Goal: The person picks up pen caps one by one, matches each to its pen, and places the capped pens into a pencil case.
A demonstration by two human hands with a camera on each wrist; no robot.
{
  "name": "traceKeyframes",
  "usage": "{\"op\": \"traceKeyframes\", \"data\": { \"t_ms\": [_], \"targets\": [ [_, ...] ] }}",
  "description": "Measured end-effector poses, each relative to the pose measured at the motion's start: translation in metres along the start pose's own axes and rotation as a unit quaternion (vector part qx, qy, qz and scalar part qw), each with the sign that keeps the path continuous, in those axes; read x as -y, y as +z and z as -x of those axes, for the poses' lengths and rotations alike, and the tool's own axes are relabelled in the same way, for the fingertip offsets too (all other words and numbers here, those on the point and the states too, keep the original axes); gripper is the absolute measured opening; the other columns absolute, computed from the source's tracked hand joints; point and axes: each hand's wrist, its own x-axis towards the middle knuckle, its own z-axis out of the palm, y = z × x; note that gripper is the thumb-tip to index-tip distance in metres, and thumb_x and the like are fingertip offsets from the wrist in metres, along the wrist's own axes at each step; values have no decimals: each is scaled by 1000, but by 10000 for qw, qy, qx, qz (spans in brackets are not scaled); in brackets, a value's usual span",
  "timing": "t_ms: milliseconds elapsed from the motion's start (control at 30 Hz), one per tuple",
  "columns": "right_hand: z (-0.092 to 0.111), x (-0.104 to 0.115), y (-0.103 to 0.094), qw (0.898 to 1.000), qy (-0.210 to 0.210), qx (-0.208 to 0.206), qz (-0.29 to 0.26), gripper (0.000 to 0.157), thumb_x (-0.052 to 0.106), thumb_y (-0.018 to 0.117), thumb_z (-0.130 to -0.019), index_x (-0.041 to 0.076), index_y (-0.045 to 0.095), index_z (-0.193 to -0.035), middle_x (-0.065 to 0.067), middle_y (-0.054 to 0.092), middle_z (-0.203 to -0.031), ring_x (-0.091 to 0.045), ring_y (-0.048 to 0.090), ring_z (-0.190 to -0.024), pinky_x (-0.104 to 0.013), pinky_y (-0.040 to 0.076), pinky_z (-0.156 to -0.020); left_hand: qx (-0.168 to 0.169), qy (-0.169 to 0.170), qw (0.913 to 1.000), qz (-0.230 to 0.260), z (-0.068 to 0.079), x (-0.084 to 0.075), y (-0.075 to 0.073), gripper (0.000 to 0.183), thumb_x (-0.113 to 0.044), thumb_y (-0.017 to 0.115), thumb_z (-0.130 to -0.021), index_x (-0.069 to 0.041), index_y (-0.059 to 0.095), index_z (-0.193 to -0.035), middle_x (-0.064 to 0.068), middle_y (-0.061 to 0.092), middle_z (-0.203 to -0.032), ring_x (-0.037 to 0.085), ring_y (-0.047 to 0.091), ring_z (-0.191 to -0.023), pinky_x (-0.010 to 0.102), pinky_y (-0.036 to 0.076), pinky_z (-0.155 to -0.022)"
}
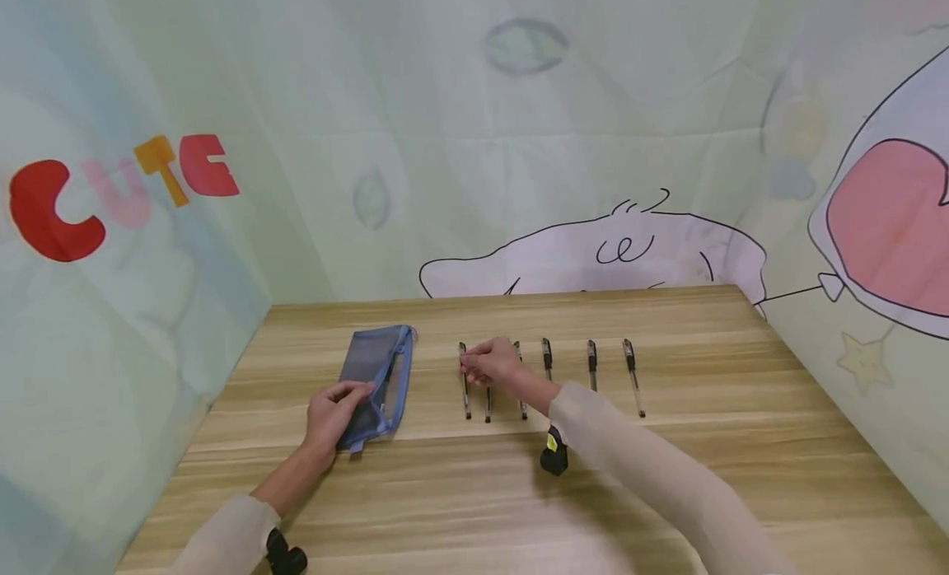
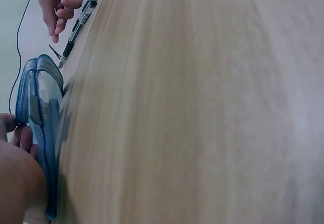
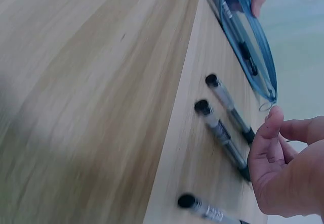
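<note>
A blue mesh zip pouch (image 1: 368, 354) lies on the left of the table, its mouth spread on the right side. My left hand (image 1: 331, 414) pinches the edge of that mouth between thumb and fingers. Inside the pouch, a dark pen (image 3: 248, 59) shows through in the right wrist view. My right hand (image 1: 493, 363) is over the left end of a row of pens, fingers bent, with its fingertips right by the cap of the leftmost pen (image 1: 466, 402). It partly hides the second pen (image 1: 488, 406) and the third pen (image 1: 523, 409).
Farther right in the row lie more black-capped pens, among them one (image 1: 591, 357) partly behind the right forearm and the rightmost pen (image 1: 630, 357). The wooden table (image 1: 460, 501) ends at a printed cloth backdrop (image 1: 319, 147). Black wrist devices (image 1: 553, 453) hang at both sleeves.
</note>
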Motion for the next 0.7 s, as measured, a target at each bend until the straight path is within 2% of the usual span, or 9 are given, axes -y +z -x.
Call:
{"op": "traceKeyframes", "data": {
  "t_ms": [100,233,400,533,700],
  "targets": [
    [0,-2,-5,10000,54,-55,14,21,3,65,-99,-11,70,-114,-14,75,-84,-7,62,-57,-18,52,-52,-17,-18,10000,-13,0,0,0,10,-29,79,-91,-19,80,-88,-24,68,-70,-3,62,-77,12,47,-75],
    [2,-1,-7,9997,31,-52,223,20,1,66,-97,-11,70,-112,-18,76,-88,-8,62,-57,-18,54,-53,-23,-48,10000,-16,-1,0,0,9,-28,79,-91,-21,80,-86,-24,67,-70,-2,61,-77,13,47,-74],
    [5,-1,-4,9988,41,15,494,18,-1,65,-97,-12,71,-110,-22,76,-91,-7,62,-56,-19,56,-54,-13,-1,10000,-64,-2,-2,0,14,-29,78,-91,-16,81,-90,-24,66,-70,-1,59,-79,13,47,-74],
    [6,-3,0,9990,86,32,443,18,-4,65,-96,-13,71,-110,-23,76,-92,-6,62,-54,-18,57,-54,-7,5,9998,-186,-1,-2,0,19,-30,77,-92,-11,81,-93,-23,66,-70,0,59,-79,14,46,-74],
    [1,-7,5,9995,13,11,304,21,-5,68,-93,-14,70,-112,-25,76,-93,-5,62,-51,-17,56,-53,-24,-58,9996,-265,0,-1,1,18,-30,77,-92,-13,81,-92,-23,66,-70,0,58,-79,15,45,-73]
  ]
}}
